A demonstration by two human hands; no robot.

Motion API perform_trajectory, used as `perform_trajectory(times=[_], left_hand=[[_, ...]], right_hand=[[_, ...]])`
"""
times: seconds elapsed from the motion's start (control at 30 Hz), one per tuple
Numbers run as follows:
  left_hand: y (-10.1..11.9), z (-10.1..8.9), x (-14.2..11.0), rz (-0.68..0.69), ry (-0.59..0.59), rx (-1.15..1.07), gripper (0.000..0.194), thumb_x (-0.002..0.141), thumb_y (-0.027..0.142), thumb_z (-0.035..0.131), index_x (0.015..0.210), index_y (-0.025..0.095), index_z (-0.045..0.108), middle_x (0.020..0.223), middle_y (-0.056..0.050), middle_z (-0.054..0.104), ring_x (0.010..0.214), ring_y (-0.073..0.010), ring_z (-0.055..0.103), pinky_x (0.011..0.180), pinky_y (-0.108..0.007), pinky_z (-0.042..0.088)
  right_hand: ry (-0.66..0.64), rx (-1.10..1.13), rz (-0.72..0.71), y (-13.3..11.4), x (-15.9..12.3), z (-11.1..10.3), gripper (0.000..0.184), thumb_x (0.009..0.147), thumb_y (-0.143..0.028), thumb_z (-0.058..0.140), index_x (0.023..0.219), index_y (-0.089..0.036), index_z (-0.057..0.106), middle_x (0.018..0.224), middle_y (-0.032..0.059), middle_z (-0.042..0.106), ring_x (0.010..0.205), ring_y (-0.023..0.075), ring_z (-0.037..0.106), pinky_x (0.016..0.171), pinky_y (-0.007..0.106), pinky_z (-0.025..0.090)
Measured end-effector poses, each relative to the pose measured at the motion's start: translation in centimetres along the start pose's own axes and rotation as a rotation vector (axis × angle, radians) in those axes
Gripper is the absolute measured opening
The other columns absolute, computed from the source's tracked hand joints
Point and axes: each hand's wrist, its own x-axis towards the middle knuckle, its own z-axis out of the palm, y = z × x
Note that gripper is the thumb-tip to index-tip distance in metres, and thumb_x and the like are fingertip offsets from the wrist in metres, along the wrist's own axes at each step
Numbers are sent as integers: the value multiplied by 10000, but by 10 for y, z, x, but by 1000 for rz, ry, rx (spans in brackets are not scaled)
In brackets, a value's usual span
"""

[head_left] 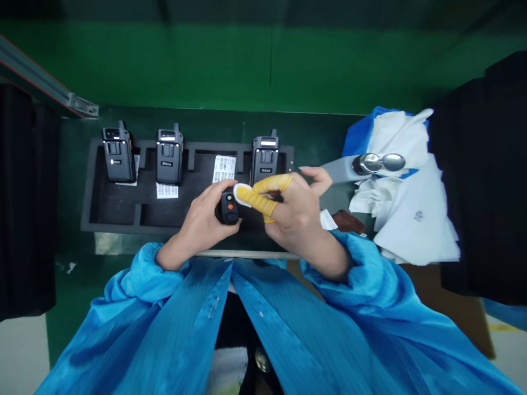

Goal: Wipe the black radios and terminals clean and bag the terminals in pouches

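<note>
My left hand (205, 215) is wrapped round a small black radio (229, 207) with an orange side button, held over the front of a black foam tray (123, 211). My right hand (295, 207) wears yellow finger cots on two fingers and pinches a small white cloth (239, 192) against the top of that radio. Three black radios stand upright in the tray's back slots: one at the left (118, 155), one beside it (169, 155), one behind my hands (265, 156). Blue sleeves cover both my arms.
White label slips lie in the tray (224, 168) and under the second radio (167, 190). A pile of white wipes (411, 203) on blue sheet lies at the right, with a shiny metal dispenser top (379, 162). A dark figure (486, 181) stands far right. A metal rail (49, 90) runs top left.
</note>
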Motion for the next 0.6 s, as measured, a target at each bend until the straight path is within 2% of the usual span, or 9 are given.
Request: perform_trajectory(times=[0.13, 0.23, 0.37, 0.5, 0.6], left_hand=[[0, 0, 0, -11, -17, -4, 533, 703, 179, 683, 1209, 220, 519, 1204, -36, 674, 1090, -219, 653, 961, -362, 525], [0, 0, -1, 15, 31, 13, 554, 692, 162, 694, 1215, 213, 518, 1203, -38, 680, 1098, -220, 654, 952, -351, 533], [-1, 1, -2, 52, 50, 9, 561, 690, 148, 699, 1217, 208, 515, 1192, -42, 686, 1096, -218, 658, 938, -345, 542], [-1, 2, -2, 43, 5, -2, 584, 666, 139, 726, 1207, 223, 521, 1194, -38, 684, 1087, -224, 660, 949, -367, 539], [0, 2, -1, 56, -4, -12, 595, 658, 117, 727, 1209, 216, 525, 1208, -45, 679, 1107, -222, 652, 967, -362, 532]], right_hand=[[23, -100, -78, -7, -1, 11, 325, 944, -199, 456, 873, -358, 731, 877, -57, 658, 881, 129, 489, 997, 461, 208], [124, -188, -92, -1, -1, 13, 336, 927, -161, 464, 814, -321, 737, 826, -39, 639, 857, 127, 486, 970, 445, 217], [193, -187, -96, -1, 2, 11, 334, 936, -162, 458, 860, -322, 741, 821, -42, 647, 825, 112, 483, 955, 413, 215], [192, -135, -248, -11, 5, 8, 351, 950, -154, 463, 775, -309, 726, 810, -65, 658, 844, 100, 491, 971, 386, 203], [215, -135, -307, -6, 4, 7, 340, 944, -151, 486, 772, -322, 724, 788, -69, 649, 846, 101, 498, 967, 383, 201]])
